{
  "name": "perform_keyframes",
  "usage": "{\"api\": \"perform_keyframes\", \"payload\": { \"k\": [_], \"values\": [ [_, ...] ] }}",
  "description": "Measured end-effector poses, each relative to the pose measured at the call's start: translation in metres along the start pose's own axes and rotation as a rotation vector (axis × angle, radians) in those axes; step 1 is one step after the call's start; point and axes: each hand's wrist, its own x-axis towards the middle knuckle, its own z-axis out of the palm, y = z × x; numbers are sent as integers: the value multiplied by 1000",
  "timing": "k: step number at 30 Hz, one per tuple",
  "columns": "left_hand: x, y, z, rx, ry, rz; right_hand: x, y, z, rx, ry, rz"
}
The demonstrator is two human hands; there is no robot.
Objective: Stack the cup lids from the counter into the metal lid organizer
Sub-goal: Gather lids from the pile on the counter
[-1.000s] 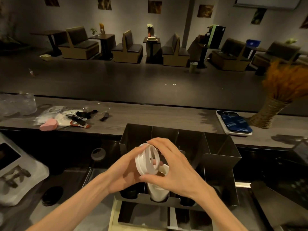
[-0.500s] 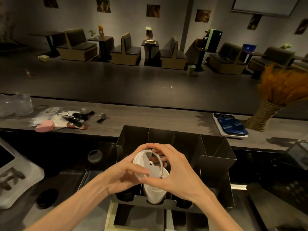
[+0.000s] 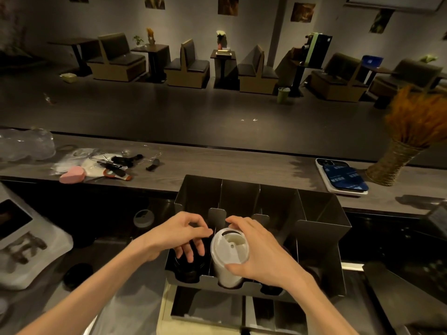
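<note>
- White plastic cup lids (image 3: 228, 258) sit as one stack in the second slot from the left of the metal lid organizer (image 3: 321, 226), on the desk (image 3: 217, 165) edge below the bar top.
- Long axis of the stack runs from the organizer's front lip up and away towards its back wall, leaning back; the top lid (image 3: 231, 245) faces up towards the camera, its sip opening at the far edge.
- Right hand (image 3: 263, 247) wraps the top of the stack: thumb (image 3: 233, 267) pressed on the near rim, the other fingers (image 3: 238, 220) curled over the far rim, so it grips the lids.
- Left hand (image 3: 179, 235) hovers over the leftmost slot, just beside the stack; its fingers are loosely bent and spread, holding nothing, the tips reaching down towards dark lids (image 3: 191, 267) in that slot. Whether they touch them I cannot tell.
- Upright dividers split the organizer into four slots, and more dark lids show low in a slot to the right.
- On the grey wood-grain desk: a pink sponge (image 3: 72, 174) and small black tools among clear wrapping at left, a phone (image 3: 342, 176) in a white case at right, beside a woven vase (image 3: 391, 165) of orange dried grass.
- Beyond lies a dim café floor with booth seats (image 3: 188, 66), small tables and pictures on the wall.
</note>
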Motion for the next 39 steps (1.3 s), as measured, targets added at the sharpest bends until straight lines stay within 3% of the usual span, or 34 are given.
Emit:
{"api": "perform_keyframes", "payload": {
  "k": [19, 23, 29, 39],
  "values": [
    [-2, -40, 2, -62, -71, -22, 5, 4, 14, -79, -96, 267],
    [-8, -44, -3, -52, -72, -2, 5, -10, 11, -153, -73, 215],
    [-21, -53, -28, 6, -24, 40, 19, -59, 24, -58, 51, -32],
    [-54, -143, -70, 19, 137, 6, 79, -128, 101, 24, -123, -186]
  ]
}}
